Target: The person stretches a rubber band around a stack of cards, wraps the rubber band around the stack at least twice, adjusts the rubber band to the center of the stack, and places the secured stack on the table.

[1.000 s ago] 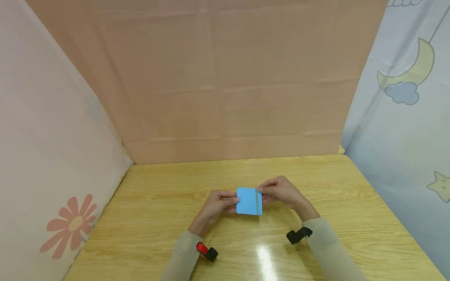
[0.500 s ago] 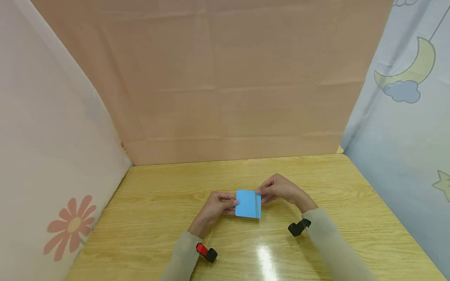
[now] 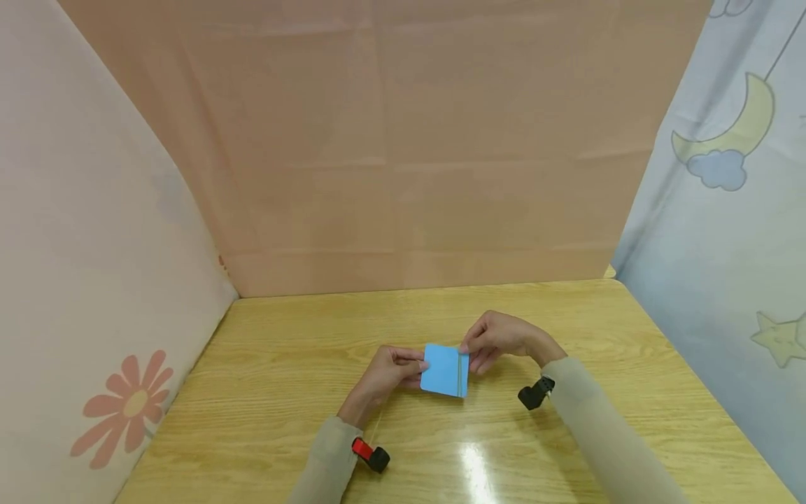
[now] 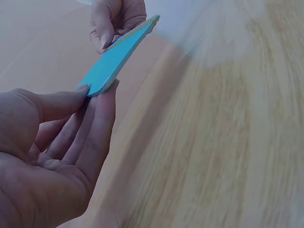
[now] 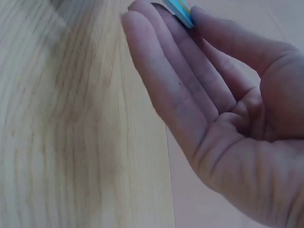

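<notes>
A thin blue square stack of cards [image 3: 443, 371] with rounded corners is held up over the table between both hands. A narrow olive-yellow rubber band [image 3: 460, 374] runs round it near its right side. The left hand [image 3: 384, 374] pinches the left edge, thumb on top and fingers beneath. At the upper right corner, by the band, the right hand [image 3: 500, 339] pinches with thumb and fingertips. The left wrist view shows the layered edge of the blue stack [image 4: 111, 64] tilting up away from the left hand. Only a corner of the blue stack [image 5: 179, 10] shows in the right wrist view.
The wooden table [image 3: 283, 392] lies below the hands. A tan cloth backdrop [image 3: 390, 175] stands behind it, with printed cloths at the left [image 3: 94, 245] and right [image 3: 711, 231]. Both wrists carry small black cameras.
The blue stack has turned slightly and dropped a little in the head view. The right hand has shifted slightly left and up along its corner; the left hand has barely moved.
</notes>
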The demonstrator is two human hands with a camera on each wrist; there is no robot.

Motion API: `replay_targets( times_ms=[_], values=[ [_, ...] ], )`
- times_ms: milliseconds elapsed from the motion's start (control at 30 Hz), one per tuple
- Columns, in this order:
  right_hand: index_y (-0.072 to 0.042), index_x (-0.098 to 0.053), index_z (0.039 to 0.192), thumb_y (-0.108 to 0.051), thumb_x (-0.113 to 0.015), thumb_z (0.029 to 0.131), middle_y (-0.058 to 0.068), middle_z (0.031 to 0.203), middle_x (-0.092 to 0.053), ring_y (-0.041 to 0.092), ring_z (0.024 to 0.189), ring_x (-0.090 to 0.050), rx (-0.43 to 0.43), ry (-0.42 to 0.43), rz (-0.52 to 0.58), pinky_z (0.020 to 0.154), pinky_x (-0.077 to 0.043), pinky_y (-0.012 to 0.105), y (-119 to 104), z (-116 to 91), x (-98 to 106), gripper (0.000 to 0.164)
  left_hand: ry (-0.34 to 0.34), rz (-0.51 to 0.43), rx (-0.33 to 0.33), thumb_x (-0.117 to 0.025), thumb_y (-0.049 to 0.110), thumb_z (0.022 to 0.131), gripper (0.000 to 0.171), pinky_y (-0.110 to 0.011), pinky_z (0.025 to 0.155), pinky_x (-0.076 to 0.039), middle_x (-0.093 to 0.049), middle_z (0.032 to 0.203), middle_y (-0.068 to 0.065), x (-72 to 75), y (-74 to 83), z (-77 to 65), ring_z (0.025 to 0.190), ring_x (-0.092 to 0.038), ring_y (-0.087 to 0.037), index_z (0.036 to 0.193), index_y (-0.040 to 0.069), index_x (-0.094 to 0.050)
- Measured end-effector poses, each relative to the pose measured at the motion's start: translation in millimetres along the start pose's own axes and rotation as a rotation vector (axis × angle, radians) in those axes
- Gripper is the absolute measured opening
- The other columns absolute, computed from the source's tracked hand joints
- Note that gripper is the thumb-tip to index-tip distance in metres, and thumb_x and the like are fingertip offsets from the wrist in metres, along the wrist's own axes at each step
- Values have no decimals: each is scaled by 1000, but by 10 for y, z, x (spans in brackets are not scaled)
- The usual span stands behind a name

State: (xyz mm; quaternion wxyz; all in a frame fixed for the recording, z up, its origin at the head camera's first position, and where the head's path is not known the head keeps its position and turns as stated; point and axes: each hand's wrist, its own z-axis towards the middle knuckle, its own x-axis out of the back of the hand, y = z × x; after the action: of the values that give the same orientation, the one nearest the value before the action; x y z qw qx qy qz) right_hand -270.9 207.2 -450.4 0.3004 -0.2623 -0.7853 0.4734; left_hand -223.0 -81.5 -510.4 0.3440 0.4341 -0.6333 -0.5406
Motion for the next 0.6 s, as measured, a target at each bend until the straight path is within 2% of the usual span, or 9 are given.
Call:
replay_targets(
  times_ms=[167, 300, 600],
  values=[
    [4, -81, 103, -8, -71, 99, 24, 90, -80, 24, 74, -80, -2, -55, -48, 75, -68, 45, -46, 28, 30, 16, 9, 26, -12, -74, 9, 99, 27, -33, 75, -68, -79, 89, 0, -5, 5, -15, 72, -74, -9, 120, -7, -74],
    [4, -82, 100, -10, -73, 98, 26, 90, -79, 24, 73, -80, 26, -92, -94, 76, -67, 49, -85, 51, 30, 16, 0, 28, -8, -74, 9, 98, 29, -35, 76, -68, -79, 88, 0, -12, 29, -26, 71, -74, -9, 121, -8, -74],
    [3, -83, 97, -11, -73, 99, 20, 87, -80, 25, 72, -79, 112, -90, -136, 76, -65, 57, -110, 89, -33, 17, 32, 24, -8, -76, 7, 96, 26, -33, 71, -67, -79, 85, -3, -17, 48, -50, 67, -72, -11, 117, -9, -75]
  ],
)
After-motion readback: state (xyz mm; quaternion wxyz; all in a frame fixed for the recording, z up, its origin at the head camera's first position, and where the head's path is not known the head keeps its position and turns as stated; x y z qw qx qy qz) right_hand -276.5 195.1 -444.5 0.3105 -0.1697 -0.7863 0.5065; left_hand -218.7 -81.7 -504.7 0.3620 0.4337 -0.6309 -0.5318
